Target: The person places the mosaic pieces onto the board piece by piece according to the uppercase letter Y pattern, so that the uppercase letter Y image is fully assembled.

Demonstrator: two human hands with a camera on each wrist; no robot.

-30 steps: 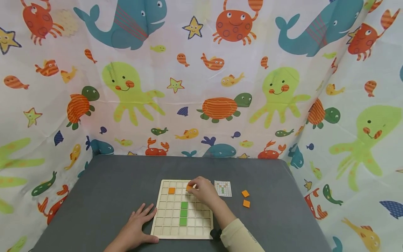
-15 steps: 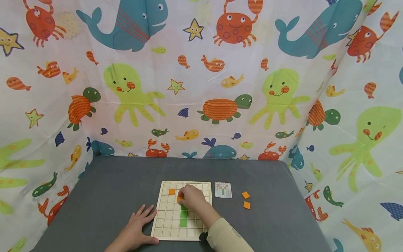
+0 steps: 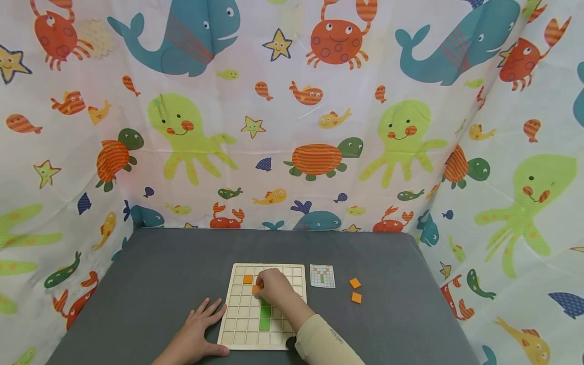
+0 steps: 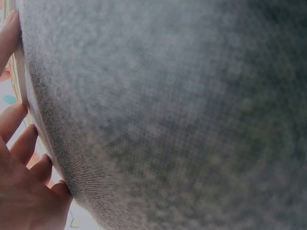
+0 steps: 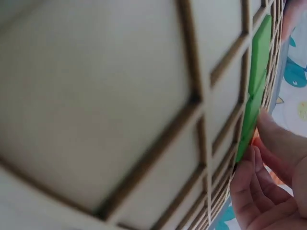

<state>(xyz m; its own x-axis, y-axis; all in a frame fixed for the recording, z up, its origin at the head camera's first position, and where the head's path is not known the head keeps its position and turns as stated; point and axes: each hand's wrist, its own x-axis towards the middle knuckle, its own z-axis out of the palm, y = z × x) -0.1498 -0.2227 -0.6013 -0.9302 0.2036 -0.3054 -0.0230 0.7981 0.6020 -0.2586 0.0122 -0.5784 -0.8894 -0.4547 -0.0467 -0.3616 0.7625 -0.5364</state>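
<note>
A wooden grid board (image 3: 231, 320) lies on the table, with an orange square tile (image 3: 248, 279) in an upper cell and a column of green square tiles (image 3: 264, 318) near its middle. Thumb and fingers of my right hand (image 3: 275, 288) pinch another orange square tile (image 3: 256, 289), low over the grid just left of the column's top; the hand partly covers both. In the right wrist view the fingertips sit close by the green tiles (image 5: 259, 55). My left hand (image 3: 193, 332) rests with spread fingers along the board's left edge, thumb at the near corner.
To the right of the board lies a small printed card (image 3: 322, 276) with a coloured grid pattern. Two loose orange tiles (image 3: 356, 298) lie farther right on the grey table (image 3: 392, 324). A sea-animal curtain (image 3: 283, 167) surrounds the table at the back and sides.
My right hand has carried its orange tile leftward and nearer across the board, from the upper cells to beside the green column. The left hand stays at the edge.
</note>
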